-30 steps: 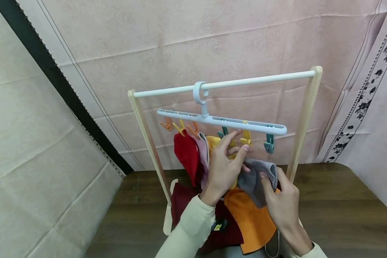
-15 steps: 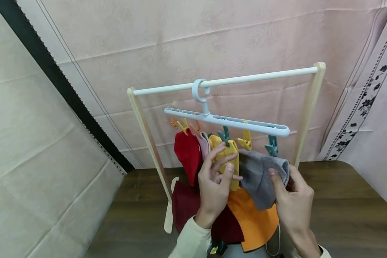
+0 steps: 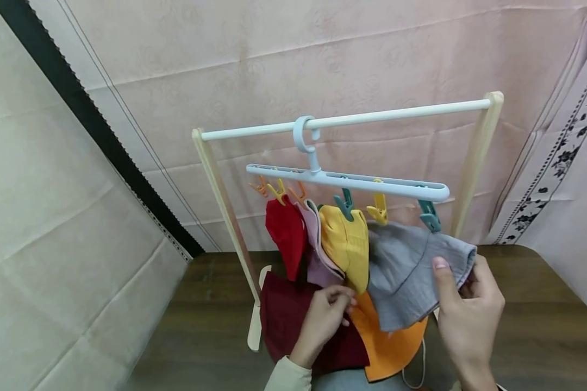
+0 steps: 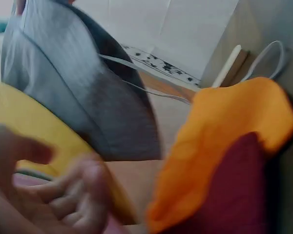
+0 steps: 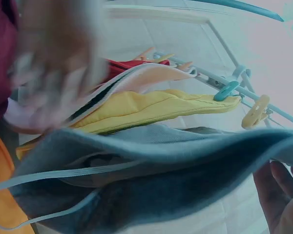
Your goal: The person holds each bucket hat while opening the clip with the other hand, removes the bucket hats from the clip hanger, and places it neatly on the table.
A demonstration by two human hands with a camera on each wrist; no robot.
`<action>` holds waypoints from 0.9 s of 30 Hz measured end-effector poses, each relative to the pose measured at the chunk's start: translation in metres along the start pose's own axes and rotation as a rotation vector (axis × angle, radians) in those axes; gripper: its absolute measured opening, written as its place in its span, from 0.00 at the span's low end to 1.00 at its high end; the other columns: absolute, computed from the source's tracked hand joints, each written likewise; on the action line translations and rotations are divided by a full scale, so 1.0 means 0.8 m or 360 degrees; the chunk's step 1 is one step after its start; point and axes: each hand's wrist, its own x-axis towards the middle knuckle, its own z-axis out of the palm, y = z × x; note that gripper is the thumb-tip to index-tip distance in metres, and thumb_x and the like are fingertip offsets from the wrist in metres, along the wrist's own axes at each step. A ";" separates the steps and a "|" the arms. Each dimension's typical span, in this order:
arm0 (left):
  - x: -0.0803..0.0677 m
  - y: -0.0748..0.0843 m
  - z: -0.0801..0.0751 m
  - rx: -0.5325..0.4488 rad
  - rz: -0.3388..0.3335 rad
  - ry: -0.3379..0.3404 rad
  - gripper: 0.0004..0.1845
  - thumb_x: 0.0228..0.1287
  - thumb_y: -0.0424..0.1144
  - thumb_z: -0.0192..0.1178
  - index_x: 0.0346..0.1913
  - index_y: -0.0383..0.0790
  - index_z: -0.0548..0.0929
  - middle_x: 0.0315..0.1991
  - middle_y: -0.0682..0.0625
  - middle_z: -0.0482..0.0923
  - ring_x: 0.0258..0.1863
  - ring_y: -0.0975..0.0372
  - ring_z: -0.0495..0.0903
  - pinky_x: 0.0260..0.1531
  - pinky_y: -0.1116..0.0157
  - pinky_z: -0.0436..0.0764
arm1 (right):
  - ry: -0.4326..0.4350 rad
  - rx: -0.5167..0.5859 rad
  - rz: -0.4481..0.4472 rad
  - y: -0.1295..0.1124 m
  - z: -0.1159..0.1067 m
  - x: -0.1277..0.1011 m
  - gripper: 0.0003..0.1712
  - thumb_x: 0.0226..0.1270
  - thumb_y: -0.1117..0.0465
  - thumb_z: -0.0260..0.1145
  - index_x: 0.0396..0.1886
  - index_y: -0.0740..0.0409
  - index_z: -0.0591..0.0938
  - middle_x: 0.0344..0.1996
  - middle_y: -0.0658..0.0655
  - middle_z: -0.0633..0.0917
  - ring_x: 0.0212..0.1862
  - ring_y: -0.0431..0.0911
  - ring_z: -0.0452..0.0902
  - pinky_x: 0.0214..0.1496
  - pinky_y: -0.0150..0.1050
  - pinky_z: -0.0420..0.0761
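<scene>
My right hand pinches the edge of a grey cloth bucket hat. In the right wrist view, the grey hat has its hollow side showing and a thin cord trailing from it. A teal clip meets its upper edge; whether it bites cannot be told. A yellow clip hangs just above it. My left hand is lower, by the hem of a yellow hat, fingers loosely bent with nothing seen in them. In the left wrist view this hand is blurred.
A light blue hanger hangs from the rack's rod. Red and pink cloth pieces hang at its left side. Maroon and orange pieces lie below on the wooden table.
My right hand has moved right, drawing the grey hat out wider beneath the clips. My left hand has come down from the clips, leaving the yellow hat more visible.
</scene>
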 end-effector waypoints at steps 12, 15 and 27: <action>0.004 -0.036 0.028 -0.0282 -0.0372 -0.0385 0.25 0.80 0.33 0.48 0.73 0.22 0.70 0.63 0.41 0.79 0.54 0.57 0.82 0.59 0.52 0.82 | 0.0075 0.0620 0.0188 -0.001 -0.006 0.015 0.15 0.71 0.79 0.63 0.56 0.75 0.81 0.45 0.63 0.84 0.44 0.47 0.80 0.44 0.30 0.84; 0.003 -0.036 0.031 -0.0203 -0.0340 -0.0367 0.23 0.79 0.35 0.52 0.68 0.23 0.75 0.58 0.43 0.80 0.51 0.60 0.81 0.57 0.53 0.82 | 0.0114 0.0613 0.0200 0.002 -0.013 0.022 0.14 0.71 0.78 0.64 0.54 0.75 0.82 0.43 0.63 0.84 0.43 0.46 0.80 0.42 0.29 0.83; -0.002 -0.038 0.010 -0.0017 -0.0220 -0.0339 0.09 0.75 0.38 0.65 0.39 0.35 0.83 0.18 0.56 0.67 0.15 0.67 0.67 0.21 0.69 0.74 | 0.0012 -0.0139 0.0326 0.028 -0.030 0.036 0.10 0.75 0.66 0.68 0.52 0.62 0.86 0.37 0.50 0.86 0.37 0.39 0.79 0.36 0.24 0.77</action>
